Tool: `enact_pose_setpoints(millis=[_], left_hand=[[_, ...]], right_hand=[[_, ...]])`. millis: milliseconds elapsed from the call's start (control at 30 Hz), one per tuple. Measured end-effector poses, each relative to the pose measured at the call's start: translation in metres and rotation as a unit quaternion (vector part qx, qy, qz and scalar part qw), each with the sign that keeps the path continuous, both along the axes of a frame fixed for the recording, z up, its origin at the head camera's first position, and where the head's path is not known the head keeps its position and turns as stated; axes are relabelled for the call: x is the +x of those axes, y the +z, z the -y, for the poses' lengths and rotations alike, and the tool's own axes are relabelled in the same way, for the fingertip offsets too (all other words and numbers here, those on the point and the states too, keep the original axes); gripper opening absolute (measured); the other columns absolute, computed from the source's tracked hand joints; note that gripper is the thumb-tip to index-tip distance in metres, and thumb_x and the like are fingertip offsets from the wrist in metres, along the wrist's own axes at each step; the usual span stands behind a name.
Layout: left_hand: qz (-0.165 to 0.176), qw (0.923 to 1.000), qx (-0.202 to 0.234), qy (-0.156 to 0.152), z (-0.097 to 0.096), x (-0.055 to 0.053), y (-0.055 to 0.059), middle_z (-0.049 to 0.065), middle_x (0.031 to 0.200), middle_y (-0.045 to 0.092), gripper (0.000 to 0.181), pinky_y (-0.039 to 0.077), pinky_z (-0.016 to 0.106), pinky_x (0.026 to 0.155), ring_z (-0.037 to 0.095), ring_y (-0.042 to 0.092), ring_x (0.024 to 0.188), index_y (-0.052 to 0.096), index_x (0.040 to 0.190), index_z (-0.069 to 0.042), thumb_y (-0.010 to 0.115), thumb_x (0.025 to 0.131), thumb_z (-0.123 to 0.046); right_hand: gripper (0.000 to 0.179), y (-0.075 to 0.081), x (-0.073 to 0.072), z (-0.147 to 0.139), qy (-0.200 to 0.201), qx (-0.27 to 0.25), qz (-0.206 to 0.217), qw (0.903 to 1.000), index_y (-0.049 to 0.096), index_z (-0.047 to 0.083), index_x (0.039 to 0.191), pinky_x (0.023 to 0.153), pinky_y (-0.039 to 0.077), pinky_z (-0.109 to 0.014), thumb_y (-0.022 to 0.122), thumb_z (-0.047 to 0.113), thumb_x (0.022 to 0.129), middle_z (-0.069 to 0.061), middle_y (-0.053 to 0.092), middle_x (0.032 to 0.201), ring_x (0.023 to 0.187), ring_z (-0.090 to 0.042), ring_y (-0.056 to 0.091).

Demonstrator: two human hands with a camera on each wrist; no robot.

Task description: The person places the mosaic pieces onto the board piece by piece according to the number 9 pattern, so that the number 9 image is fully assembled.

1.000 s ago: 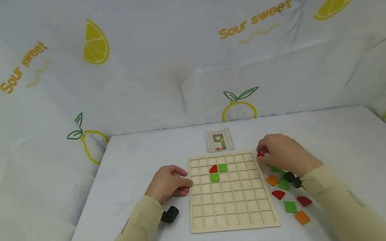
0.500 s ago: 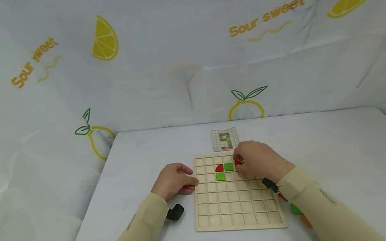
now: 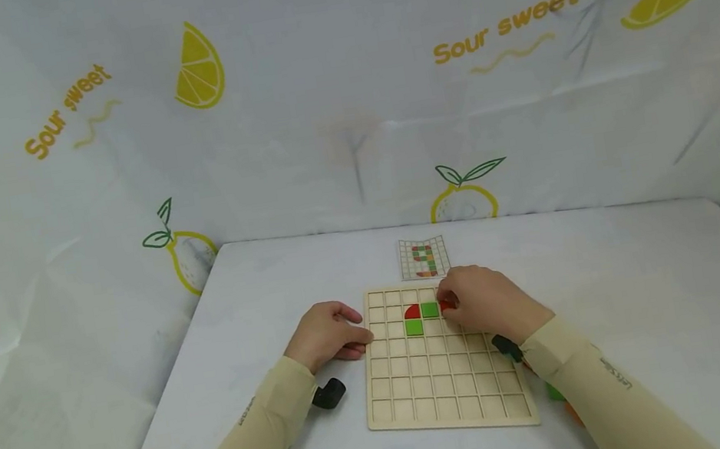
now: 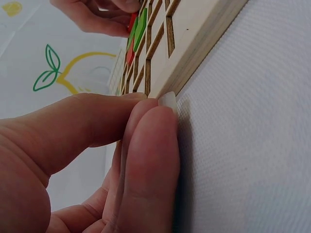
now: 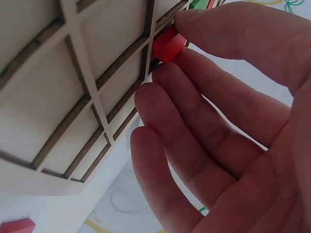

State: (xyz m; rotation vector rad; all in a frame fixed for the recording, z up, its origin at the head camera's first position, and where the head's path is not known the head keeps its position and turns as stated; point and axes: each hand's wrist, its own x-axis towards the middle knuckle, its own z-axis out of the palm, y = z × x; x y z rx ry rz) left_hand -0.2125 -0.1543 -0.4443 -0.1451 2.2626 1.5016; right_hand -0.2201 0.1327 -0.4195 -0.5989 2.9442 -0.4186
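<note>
A pale wooden grid board (image 3: 443, 386) lies on the white table. In the head view, a red quarter-circle tile (image 3: 413, 312) and two green square tiles, one beside it (image 3: 429, 310) and one just below it (image 3: 414, 327), sit in its cells. My right hand (image 3: 489, 304) pinches another red quarter-circle tile (image 5: 168, 46) between thumb and finger, low over the cell right of the upper green square. At the board's left edge, my left hand (image 3: 325, 335) holds the rim with its thumb and fingertips; the other fingers curl behind.
Behind the board lies a small card (image 3: 424, 257) printed with a coloured grid pattern. Loose tiles, among them a green one (image 3: 555, 391) and an orange one (image 3: 574, 414), lie right of the board, mostly hidden by my right sleeve (image 3: 600, 382). A lemon-print cloth backs the table.
My right hand has carried a red quarter-circle tile from the loose tiles leftward onto the board, beside the upper green square. The left hand has stayed at the board's left edge.
</note>
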Motion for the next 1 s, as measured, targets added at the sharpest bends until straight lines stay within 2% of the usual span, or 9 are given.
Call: enact_pose_setpoints(millis=[300,767,1000], left_hand=[[0.002,1.0,0.004,-0.001,0.0,-0.001,0.0,0.009,0.087,0.075,0.036,0.065,0.025,0.064,0.012,0.072,0.064,0.069,0.115,-0.004,0.089,0.086,-0.01],[0.007,1.0,0.0,-0.004,-0.003,-0.002,-0.001,0.009,0.087,0.075,0.035,0.065,0.025,0.064,0.012,0.073,0.064,0.069,0.115,-0.005,0.089,0.086,-0.009],[0.012,0.9999,-0.011,0.004,-0.002,-0.003,0.001,0.01,0.089,0.076,0.036,0.066,0.026,0.066,0.013,0.074,0.066,0.07,0.116,-0.006,0.089,0.087,-0.011]], right_hand=[[0.012,-0.001,0.001,0.0,0.012,0.004,-0.009,0.9999,0.081,0.013,0.105,0.075,0.057,-0.036,0.077,0.01,0.094,0.001,0.071,0.096,0.084,-0.015,0.06],[0.008,-0.002,0.001,-0.003,0.008,0.002,-0.004,1.0,0.082,0.014,0.101,0.072,0.056,-0.035,0.076,0.013,0.095,0.002,0.071,0.092,0.081,-0.014,0.059],[0.026,0.009,0.002,-0.024,-0.041,-0.014,0.019,0.9989,0.081,0.008,0.115,0.09,0.062,-0.046,0.075,0.027,0.098,-0.002,0.075,0.107,0.097,-0.021,0.068]])
